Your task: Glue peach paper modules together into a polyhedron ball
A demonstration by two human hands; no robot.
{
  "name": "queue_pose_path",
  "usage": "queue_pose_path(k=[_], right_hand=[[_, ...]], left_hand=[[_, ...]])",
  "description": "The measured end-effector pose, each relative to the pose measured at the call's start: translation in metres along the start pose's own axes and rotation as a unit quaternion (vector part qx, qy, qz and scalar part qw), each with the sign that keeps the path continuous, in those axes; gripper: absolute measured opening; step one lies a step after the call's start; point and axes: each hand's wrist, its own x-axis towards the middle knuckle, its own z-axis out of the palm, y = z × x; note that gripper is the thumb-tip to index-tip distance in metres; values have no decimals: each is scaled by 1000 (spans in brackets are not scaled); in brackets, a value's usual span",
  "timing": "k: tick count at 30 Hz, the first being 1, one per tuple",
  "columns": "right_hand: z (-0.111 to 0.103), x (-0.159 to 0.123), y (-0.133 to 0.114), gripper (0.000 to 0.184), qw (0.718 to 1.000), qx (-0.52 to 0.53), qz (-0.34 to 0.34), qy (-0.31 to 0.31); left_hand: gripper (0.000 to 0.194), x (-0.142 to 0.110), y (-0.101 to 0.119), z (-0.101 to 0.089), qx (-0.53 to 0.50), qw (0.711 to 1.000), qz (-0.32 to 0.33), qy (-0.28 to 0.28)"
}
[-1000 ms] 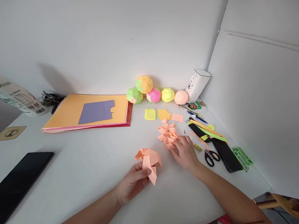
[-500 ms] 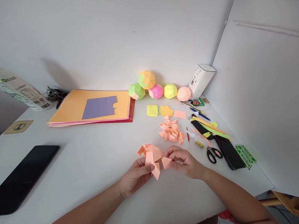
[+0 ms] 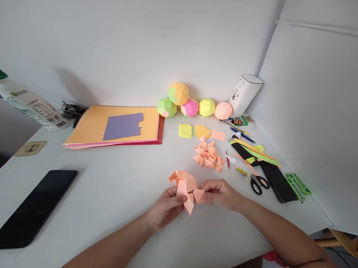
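Note:
My left hand grips a partly built peach origami ball, thumb on its front and fingers behind. Between the thumb and fingers of my right hand is a single folded peach paper piece. That piece sits against the right side of the origami ball; whether it is tucked in I cannot tell. A pile of loose folded peach pieces lies just beyond my hands.
Finished paper balls, one a yellow ball, line the wall. Sticky notes, scissors, a glue bottle and a black pouch lie rightward. Leftward are coloured sheets, a phone and a bottle.
My right hand has taken one folded piece from the pile and brought it to the origami ball's right side. My left hand keeps its hold. The view has shifted slightly.

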Motion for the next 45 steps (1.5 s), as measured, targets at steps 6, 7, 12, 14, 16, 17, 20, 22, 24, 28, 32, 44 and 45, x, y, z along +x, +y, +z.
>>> queue_pose_path(k=[6, 7, 12, 14, 16, 17, 20, 22, 24, 28, 32, 44, 45], right_hand=[[4, -3, -3, 20, 982, -148, -48, 109], [6, -3, -3, 20, 978, -163, -63, 112], [17, -6, 1, 24, 960, -211, -124, 137], [19, -6, 5, 22, 961, -204, -120, 145], [21, -5, 10, 22, 964, -188, -114, 152], [21, -4, 11, 22, 966, -177, -112, 152], [16, -6, 5, 24, 970, -186, -106, 117], [4, -9, -7, 21, 958, -264, -98, 54], [-15, -15, -23, 15, 922, -374, -87, 49], [-67, -22, -40, 18, 747, -612, -39, 258], [-99, -21, -35, 39, 696, -682, 78, 209], [-75, -30, -47, 28, 753, -621, -15, 219], [-72, -32, -49, 27, 763, -617, -5, 193]], left_hand=[[18, -2, -1, -4, -48, 998, -7, 26], [19, -2, -1, -4, -53, 998, -5, 30], [22, -3, -2, -2, -72, 997, 0, 15], [23, -3, -2, -2, -86, 996, -13, 5], [23, -3, -3, -3, -87, 996, -21, 9], [23, -3, -3, -3, -85, 996, -22, 14], [26, -2, -3, -5, -88, 996, -21, 19], [26, -2, -3, -6, -102, 994, -23, 13], [25, -1, -3, -6, -115, 993, -20, 18], [24, -1, -2, -6, -112, 992, -12, 50], [22, -1, 0, -6, -99, 994, -14, 53], [21, 0, -1, -8, -109, 994, -18, 3], [21, 0, -1, -8, -114, 993, -13, 12]])
